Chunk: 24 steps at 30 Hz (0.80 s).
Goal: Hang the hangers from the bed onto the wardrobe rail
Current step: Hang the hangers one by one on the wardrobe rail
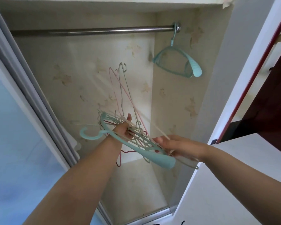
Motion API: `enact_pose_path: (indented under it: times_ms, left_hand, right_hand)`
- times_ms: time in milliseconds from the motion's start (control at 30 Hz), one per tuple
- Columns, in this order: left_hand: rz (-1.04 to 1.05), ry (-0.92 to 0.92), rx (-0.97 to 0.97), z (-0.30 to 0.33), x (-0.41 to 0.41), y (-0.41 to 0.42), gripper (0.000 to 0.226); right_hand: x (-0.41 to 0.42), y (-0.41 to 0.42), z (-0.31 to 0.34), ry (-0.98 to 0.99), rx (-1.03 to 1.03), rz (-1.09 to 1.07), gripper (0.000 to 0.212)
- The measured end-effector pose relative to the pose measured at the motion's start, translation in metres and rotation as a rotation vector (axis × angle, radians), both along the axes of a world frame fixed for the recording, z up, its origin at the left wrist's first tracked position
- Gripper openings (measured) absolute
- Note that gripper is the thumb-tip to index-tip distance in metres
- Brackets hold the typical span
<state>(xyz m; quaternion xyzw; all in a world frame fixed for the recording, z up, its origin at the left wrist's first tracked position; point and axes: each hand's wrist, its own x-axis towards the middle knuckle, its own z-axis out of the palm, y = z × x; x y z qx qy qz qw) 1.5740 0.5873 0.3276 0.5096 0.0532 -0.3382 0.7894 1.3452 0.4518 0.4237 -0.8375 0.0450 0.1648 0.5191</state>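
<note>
My left hand (126,129) grips a tangled bundle of thin wire and plastic hangers (130,127) below the steel wardrobe rail (91,31). My right hand (177,146) pinches the bundle's near end, fingers curled among the wires. How many hangers are tangled there, I cannot tell. One wide teal plastic hanger (177,62) hangs at the rail's right end.

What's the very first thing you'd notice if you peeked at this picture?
First, the tangled bundle of thin pink, white and green wire hangers with a thick turquoise plastic hanger, held in the middle in front of the open wardrobe by the left hand and right hand. Next, the other turquoise plastic hanger, hanging alone at the right end of the shiny metal rail up top.
</note>
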Motion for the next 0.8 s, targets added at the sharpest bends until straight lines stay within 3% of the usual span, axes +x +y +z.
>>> enact_pose_path:
  times_ms: [67,200,300,367,433,633,800]
  left_hand:
    - [-0.021,0.005,-0.025,0.008,-0.010,0.002,0.022]
    - [-0.018,-0.035,0.041,0.004,-0.011,0.003,0.040]
    - [-0.034,-0.067,0.082,0.005,-0.016,0.004,0.037]
    - [-0.037,-0.050,0.065,0.004,-0.016,0.003,0.025]
    - [-0.039,-0.044,0.055,0.005,-0.016,0.002,0.016]
    - [-0.078,-0.136,-0.016,0.009,-0.022,0.005,0.012]
    - [-0.122,-0.265,0.036,0.008,-0.028,0.013,0.019]
  right_hand:
    - [0.003,-0.007,0.002,0.110,0.228,-0.103,0.092]
    - [0.007,-0.019,0.016,0.201,0.414,-0.150,0.107]
    - [0.006,-0.024,0.026,0.241,0.421,-0.151,0.109]
    - [0.004,-0.027,0.030,0.262,0.389,-0.130,0.120]
    - [0.003,-0.030,0.033,0.279,0.372,-0.127,0.117]
    - [-0.003,-0.041,0.042,0.302,0.405,-0.137,0.118]
    - [-0.013,-0.049,0.037,0.375,0.461,-0.109,0.112]
